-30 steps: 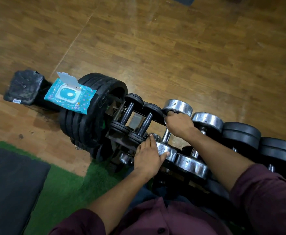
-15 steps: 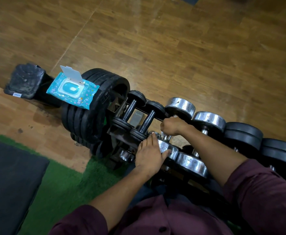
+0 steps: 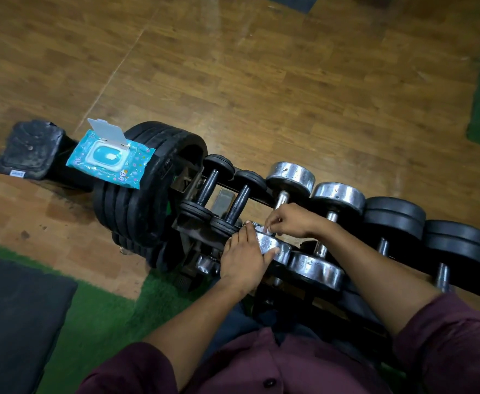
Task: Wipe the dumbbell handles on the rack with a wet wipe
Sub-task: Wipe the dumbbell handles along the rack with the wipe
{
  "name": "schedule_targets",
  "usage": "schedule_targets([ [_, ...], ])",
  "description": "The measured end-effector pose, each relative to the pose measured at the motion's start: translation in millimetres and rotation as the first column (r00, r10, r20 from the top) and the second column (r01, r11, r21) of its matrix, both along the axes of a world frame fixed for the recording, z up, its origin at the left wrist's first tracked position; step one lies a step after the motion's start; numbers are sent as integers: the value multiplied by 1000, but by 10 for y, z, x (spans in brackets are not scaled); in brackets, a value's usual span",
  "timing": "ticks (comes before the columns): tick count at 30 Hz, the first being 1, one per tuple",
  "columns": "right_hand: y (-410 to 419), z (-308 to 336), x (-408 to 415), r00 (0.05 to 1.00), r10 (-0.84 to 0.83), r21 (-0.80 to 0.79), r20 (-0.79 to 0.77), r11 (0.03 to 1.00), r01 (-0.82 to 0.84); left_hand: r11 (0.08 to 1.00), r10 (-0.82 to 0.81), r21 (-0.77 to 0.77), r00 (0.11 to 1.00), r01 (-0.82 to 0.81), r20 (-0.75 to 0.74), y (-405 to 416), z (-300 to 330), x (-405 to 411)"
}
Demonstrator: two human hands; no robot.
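A rack (image 3: 344, 304) holds a row of dumbbells, black ones at both ends and chrome ones in the middle. My right hand (image 3: 291, 220) grips a white wet wipe (image 3: 261, 229) around the near end of a chrome dumbbell's handle (image 3: 282, 199); most of the wipe is hidden in my fingers. My left hand (image 3: 243, 258) rests flat on that dumbbell's near chrome head (image 3: 273, 245), thumb along its edge. A blue wet wipe pack (image 3: 109, 159) with its lid flipped up lies on a stack of black weight plates (image 3: 150, 189).
A second chrome dumbbell (image 3: 327, 223) sits just right of my right hand. Two small black dumbbells (image 3: 224, 194) lie left of it. A black block (image 3: 30, 149) stands on the wooden floor at far left. A dark mat (image 3: 14, 317) and green turf (image 3: 102, 317) lie below.
My right hand slid down the chrome dumbbell's handle from its far head toward the near head. My left hand stayed on the near head.
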State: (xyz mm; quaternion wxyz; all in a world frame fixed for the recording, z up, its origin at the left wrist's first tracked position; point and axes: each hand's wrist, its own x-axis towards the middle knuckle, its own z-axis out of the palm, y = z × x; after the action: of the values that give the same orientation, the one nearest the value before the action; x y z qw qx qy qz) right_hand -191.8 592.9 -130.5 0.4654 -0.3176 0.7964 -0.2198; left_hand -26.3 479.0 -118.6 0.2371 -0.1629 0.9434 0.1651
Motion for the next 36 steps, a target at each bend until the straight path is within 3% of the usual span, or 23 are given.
schedule_targets([
  [6,139,4,137,995,-57,-49,-80,997,54,1000,0,-15,1000,0,6,12,5,-8],
  [14,274,6,209,979,-205,47,-10,978,205,1000,22,-16,1000,-22,-11,40,43,-6],
  [19,429,21,205,967,-249,99,-52,963,253,995,70,74,998,-70,8,48,74,-6],
  [24,809,34,257,853,-519,-43,-58,855,517,996,12,90,990,1,-143,176,93,138],
  [27,1068,69,271,803,-577,-81,-148,816,572,988,-55,128,969,88,-240,322,126,182],
  [32,1333,43,331,837,-499,-95,-224,866,491,947,-215,171,933,272,-290,652,108,126],
  [36,1380,69,390,940,-281,9,-193,957,289,934,-286,138,922,329,-260,834,62,112],
])
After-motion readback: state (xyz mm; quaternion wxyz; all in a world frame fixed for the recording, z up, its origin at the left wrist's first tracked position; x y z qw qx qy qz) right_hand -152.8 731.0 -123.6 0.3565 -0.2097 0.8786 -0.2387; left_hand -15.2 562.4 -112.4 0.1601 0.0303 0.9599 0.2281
